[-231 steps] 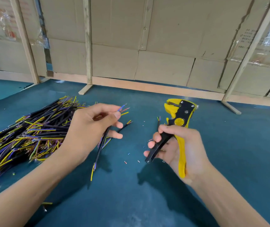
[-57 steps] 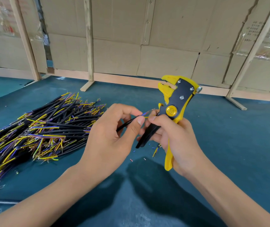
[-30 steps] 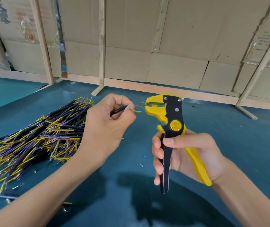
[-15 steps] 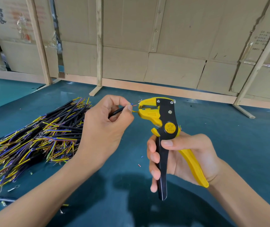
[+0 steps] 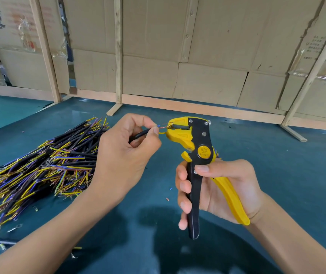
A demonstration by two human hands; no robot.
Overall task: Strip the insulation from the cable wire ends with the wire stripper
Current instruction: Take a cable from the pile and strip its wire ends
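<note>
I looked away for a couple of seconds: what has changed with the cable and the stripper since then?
The right hand turned the wire stripper upright, its head facing left. The left hand, still pinching the black cable, brought its wire ends to the stripper's yellow head. Both grips are unchanged; the cable pile stays on the table.

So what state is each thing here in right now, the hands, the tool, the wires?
Left hand: pinching the black cable.
Black cable: held up, its thin wire ends at the stripper's head.
Wire stripper: upright, handles spread apart.
Right hand: gripping the stripper's handles.
Cable pile: lying loose on the table.
</note>
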